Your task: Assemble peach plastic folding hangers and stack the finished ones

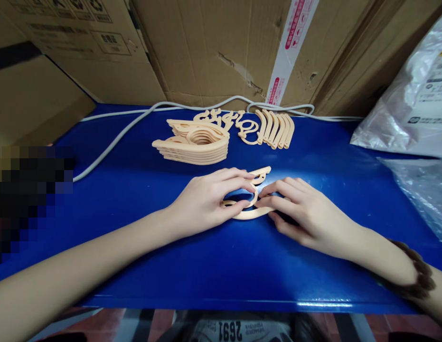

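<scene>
A beige plastic folding clothes hanger (252, 213) lies on the blue table between my hands, its curved arms folded in around a ring-like middle. My left hand (217, 194) is closed on its left side, with the thumb on the lower part and the fingers over the upper part. From the right, my right hand (301, 209) pinches the lower arm near its end. The fingers hide parts of the hanger. Beyond my left hand stands a stack of folded beige hangers (195, 147).
Several loose curved hanger arms (276, 129) lie in a row at the back, beside beige hook pieces (248, 128). A white cable (116, 145) runs along the back and left. Cardboard boxes (213, 42) stand behind the table (221, 266). Plastic bags (402, 104) lie at the right.
</scene>
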The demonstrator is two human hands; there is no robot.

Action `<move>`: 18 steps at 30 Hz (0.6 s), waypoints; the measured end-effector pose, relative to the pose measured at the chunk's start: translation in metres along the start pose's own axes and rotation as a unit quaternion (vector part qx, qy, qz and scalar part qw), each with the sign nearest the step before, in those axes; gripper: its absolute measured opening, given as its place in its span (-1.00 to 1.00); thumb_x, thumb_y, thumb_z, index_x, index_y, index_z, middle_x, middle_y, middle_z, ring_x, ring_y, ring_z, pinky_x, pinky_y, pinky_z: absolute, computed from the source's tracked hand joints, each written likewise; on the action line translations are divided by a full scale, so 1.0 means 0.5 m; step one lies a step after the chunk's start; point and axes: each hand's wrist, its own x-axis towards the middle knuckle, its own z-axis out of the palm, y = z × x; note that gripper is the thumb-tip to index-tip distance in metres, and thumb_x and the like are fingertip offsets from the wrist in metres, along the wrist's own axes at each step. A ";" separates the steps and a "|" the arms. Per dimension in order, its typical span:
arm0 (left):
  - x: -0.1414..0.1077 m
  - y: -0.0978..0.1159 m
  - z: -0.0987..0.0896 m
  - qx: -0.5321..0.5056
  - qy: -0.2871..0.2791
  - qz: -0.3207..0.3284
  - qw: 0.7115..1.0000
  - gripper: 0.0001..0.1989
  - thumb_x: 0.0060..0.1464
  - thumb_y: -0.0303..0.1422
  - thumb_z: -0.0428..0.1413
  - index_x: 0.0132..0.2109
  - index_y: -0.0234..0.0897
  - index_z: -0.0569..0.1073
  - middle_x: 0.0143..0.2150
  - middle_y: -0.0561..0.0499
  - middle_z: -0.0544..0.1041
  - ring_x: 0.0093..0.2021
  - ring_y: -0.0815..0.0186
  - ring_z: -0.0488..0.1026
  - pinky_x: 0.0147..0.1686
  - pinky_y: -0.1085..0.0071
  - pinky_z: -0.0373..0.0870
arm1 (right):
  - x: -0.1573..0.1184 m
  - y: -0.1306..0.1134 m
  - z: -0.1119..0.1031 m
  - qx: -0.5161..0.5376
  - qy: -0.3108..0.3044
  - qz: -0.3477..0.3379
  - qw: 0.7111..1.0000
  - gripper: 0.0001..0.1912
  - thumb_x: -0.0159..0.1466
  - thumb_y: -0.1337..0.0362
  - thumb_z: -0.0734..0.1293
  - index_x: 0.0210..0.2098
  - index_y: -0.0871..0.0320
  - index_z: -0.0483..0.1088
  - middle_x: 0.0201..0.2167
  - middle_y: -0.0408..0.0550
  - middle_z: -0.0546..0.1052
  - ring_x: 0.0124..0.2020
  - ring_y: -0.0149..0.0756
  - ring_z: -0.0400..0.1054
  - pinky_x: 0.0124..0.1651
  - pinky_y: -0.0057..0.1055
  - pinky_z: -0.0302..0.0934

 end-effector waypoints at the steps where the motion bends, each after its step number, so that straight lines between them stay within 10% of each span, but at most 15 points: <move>1: -0.001 0.000 -0.001 0.002 0.000 0.000 1.000 -0.79 0.25 -0.33 0.08 0.01 -0.16 0.49 0.16 0.02 0.48 0.22 0.25 0.36 0.17 0.28 0.34 | 0.000 0.000 0.000 -0.005 0.001 0.003 1.000 -0.74 0.32 0.39 0.20 -0.03 0.15 0.41 -0.04 0.05 0.46 -0.05 -0.20 0.29 -0.04 -0.23 0.16; 11: 0.006 -0.014 -0.017 0.015 -0.032 0.024 0.999 -0.55 0.15 -0.68 -0.14 0.01 -0.22 0.47 0.05 0.03 0.51 0.07 0.28 0.37 0.09 0.31 0.33 | -0.009 0.003 -0.006 -0.185 0.100 0.033 0.977 -0.84 0.36 0.32 0.25 -0.14 0.18 0.46 -0.31 -0.05 0.53 -0.30 -0.25 0.32 -0.20 -0.27 0.11; 18: 0.003 0.000 -0.008 0.037 -0.046 0.054 0.997 -0.51 0.11 -0.63 -0.06 0.15 -0.22 0.36 0.26 -0.08 0.31 0.29 0.18 0.16 0.29 0.13 0.15 | -0.006 0.001 -0.013 -0.128 0.099 0.036 0.986 -0.77 0.37 0.24 0.25 -0.06 0.20 0.44 -0.23 0.00 0.59 -0.16 -0.21 0.44 -0.04 -0.23 0.21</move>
